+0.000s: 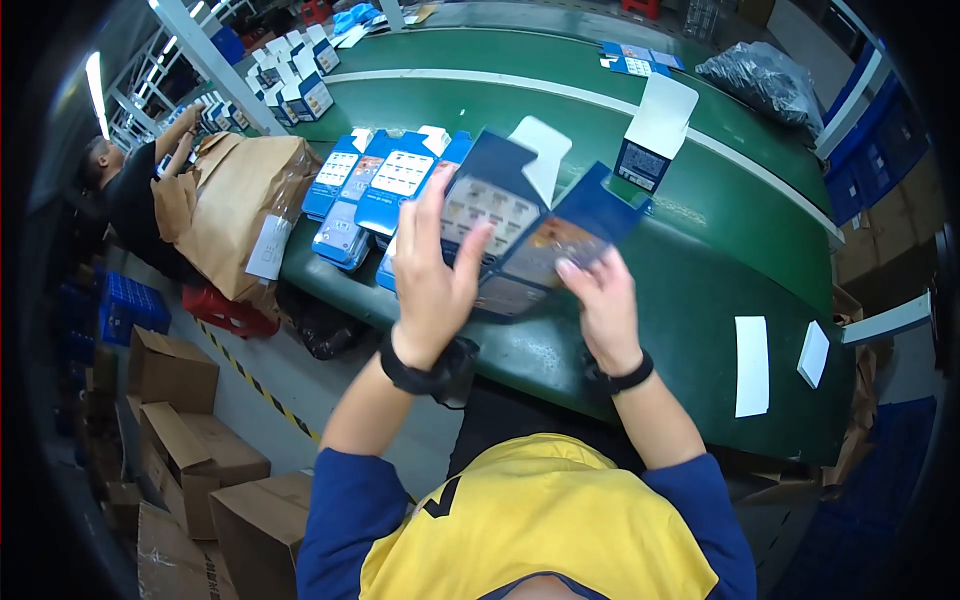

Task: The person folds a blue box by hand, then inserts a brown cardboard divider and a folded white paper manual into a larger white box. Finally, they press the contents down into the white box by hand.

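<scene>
In the head view, we see a blurred blue-and-white open box [500,215] held up above the near part of a green table [690,320], our left hand [435,265] half open with its thumb apart at the left side, though we cannot tell how firmly it grips, and our right hand [608,300] closed by thumb and fingers on the lower right edge. Flat boxes [400,175] crowd the left; to the right, bare table runs between a standing box [645,165] and white cards [751,366] near the front edge.
</scene>
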Motion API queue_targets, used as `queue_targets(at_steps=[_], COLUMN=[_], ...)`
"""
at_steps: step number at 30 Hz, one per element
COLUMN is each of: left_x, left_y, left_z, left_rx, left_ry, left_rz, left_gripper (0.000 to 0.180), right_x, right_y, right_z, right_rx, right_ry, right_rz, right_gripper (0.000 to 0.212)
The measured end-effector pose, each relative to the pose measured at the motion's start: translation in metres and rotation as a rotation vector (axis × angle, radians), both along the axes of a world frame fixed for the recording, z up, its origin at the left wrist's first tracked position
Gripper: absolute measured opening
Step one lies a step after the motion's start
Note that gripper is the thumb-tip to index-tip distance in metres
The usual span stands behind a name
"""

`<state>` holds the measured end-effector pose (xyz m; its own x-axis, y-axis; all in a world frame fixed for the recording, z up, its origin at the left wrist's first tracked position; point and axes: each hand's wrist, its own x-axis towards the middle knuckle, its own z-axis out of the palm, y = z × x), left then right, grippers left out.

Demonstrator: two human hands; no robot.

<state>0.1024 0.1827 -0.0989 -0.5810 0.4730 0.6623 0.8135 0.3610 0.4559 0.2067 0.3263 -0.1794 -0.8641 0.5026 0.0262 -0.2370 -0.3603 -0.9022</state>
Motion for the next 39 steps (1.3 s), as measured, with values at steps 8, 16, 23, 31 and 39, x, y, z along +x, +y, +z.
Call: queue_targets(at_steps=[8,16,23,31,39], left_x=[0.043,0.076,0.077,0.065,0.077], left_y=[0.028,0.042,0.03,0.033,0.032], left_z=[-0.022,-0.038,-0.048,-0.049,-0.06], left_rx=[0.53,-0.058,-0.098,0.119,0.193], left_ry=[-0.684,-0.689,-0.453,-0.062,-0.196], left_rz=[-0.517,-1.184,-0.795,-0.728,-0.802], left_gripper=[0.072,0.123,0.09,0.106,0.11], right_x=[0.082,0.088,0.094,0.109,0.118], right_y=[0.008,0.025,0.026,0.046,0.025], right_z=[0.026,0.007,0.005,0.036,0.039], right_rx=[1.106,0.073,0.352,0.473,0.184], right_ry=[0.34,0.184,0.277,0.364,0.17], right_rz=[-0.134,-0.125,-0.148,0.247,0.11], right_gripper=[0.031,0.156,0.154,0.116,0.124])
